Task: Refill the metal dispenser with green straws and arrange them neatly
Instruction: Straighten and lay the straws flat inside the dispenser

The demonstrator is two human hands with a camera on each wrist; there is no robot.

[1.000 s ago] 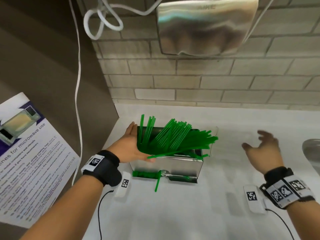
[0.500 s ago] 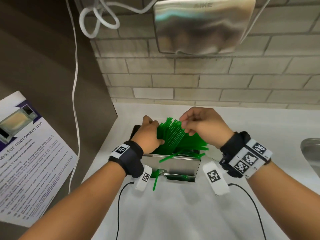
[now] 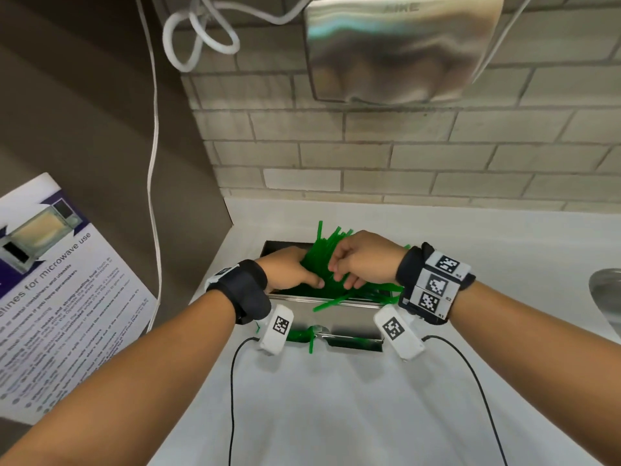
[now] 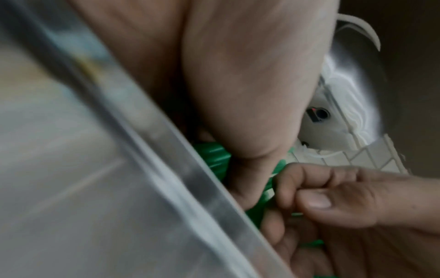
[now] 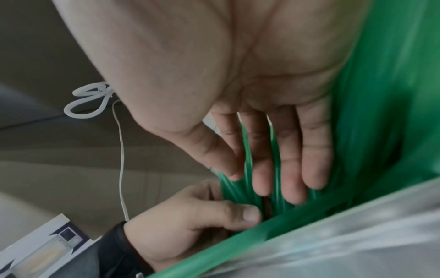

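A metal dispenser (image 3: pixel 336 314) stands open on the white counter, with a loose bundle of green straws (image 3: pixel 322 253) sticking out of its top at a slant. My left hand (image 3: pixel 289 274) reaches in from the left and its thumb curls over the bundle. My right hand (image 3: pixel 363 260) comes from the right, fingers bent down into the straws. In the right wrist view, straws (image 5: pixel 393 112) pass between my right fingers (image 5: pixel 290 169), with the left hand (image 5: pixel 190 216) just below. The left wrist view shows the dispenser wall (image 4: pixel 119 169) and the right hand (image 4: pixel 333 197) curled on straws (image 4: pixel 214 154).
One straw (image 3: pixel 311 343) hangs from the dispenser's front tray. A steel unit (image 3: pixel 403 45) is mounted on the brick wall above. A white cord (image 3: pixel 153 163) hangs at the left beside a microwave notice (image 3: pixel 50 297). A metal rim (image 3: pixel 605 297) shows at the right edge.
My right hand, open and off to the right a second ago, has come in onto the straws. The left hand went from flat against the straw ends to gripping. The bundle stands more gathered.
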